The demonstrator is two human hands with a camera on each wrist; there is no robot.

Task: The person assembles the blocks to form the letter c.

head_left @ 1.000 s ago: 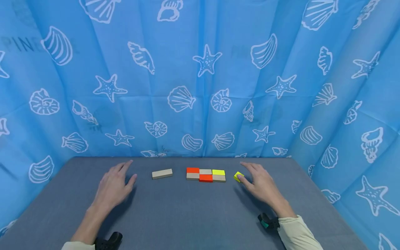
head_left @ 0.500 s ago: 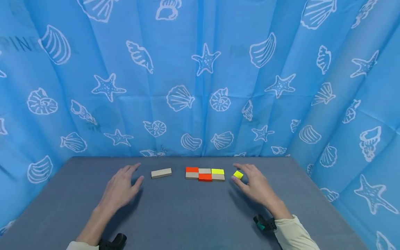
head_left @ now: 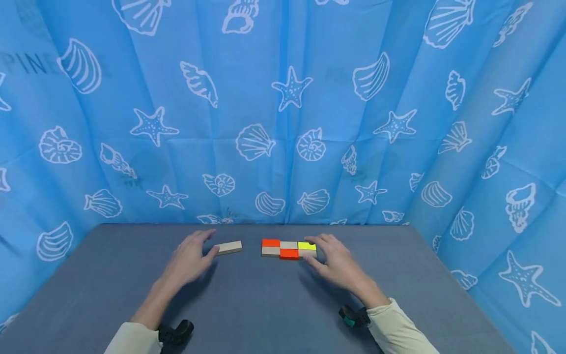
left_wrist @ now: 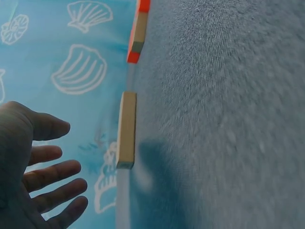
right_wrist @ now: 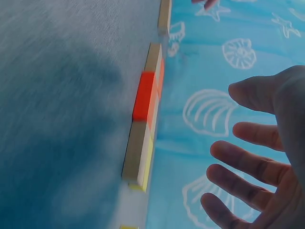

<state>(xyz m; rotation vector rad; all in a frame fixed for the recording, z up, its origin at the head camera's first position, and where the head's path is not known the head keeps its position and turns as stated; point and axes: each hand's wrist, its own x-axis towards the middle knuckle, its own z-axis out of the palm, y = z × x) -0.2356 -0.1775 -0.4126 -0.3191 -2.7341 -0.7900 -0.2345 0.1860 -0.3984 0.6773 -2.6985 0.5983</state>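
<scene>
In the head view my left hand (head_left: 189, 258) hovers by the left end of a long beige wooden block (head_left: 230, 247). The left wrist view shows its fingers (left_wrist: 55, 174) spread and apart from that block (left_wrist: 127, 131). To the right lies a two-row cluster of blocks: an orange-red block (head_left: 270, 243) and another orange-red block (head_left: 289, 254), beige blocks (head_left: 270, 251), and a yellow block (head_left: 307, 245). My right hand (head_left: 336, 263) hovers over the cluster's right end, its fingers (right_wrist: 243, 157) spread and holding nothing. A separate yellow block (right_wrist: 128, 227) barely shows at the right wrist view's bottom edge.
The blocks lie toward the back of a grey cloth-covered table (head_left: 261, 305). Behind and to the right hangs a blue curtain (head_left: 247, 98) with white shells and starfish. Each wrist carries a black strap-on camera, the left camera (head_left: 177, 333) and the right camera (head_left: 353, 317).
Both hands have moved inward. The left has come from the left to the long beige block's end; the right has passed left over the loose yellow block, which the head view now hides.
</scene>
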